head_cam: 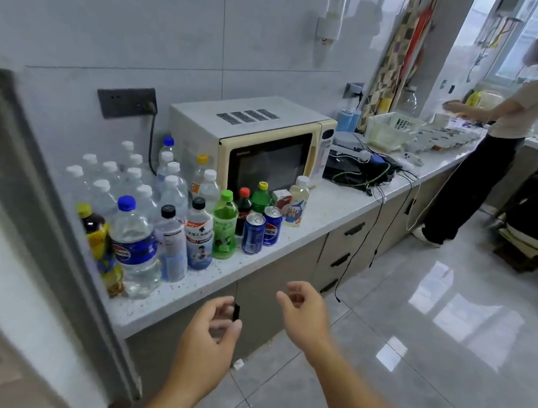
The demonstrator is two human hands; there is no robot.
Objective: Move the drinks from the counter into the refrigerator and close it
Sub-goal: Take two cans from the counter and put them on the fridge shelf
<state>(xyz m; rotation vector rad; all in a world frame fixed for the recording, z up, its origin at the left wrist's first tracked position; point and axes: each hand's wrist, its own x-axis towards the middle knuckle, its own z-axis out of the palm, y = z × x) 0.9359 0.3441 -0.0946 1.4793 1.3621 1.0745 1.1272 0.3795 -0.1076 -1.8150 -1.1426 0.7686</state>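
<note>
Drinks (190, 213) all crowd the counter (329, 209) at centre left; none looks moved yet. Left hand (210, 341) and right hand (304, 309) hover below, loosely curled, holding nothing

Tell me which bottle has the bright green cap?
The green plastic bottle with green liquid, left of the two blue cans. Another green bottle behind wears a yellow cap.

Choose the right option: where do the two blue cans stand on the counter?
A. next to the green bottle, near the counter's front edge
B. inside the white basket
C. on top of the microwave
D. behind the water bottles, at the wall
A: the two blue cans stand on the counter just right of the green bottle, close to the front edge.
</note>
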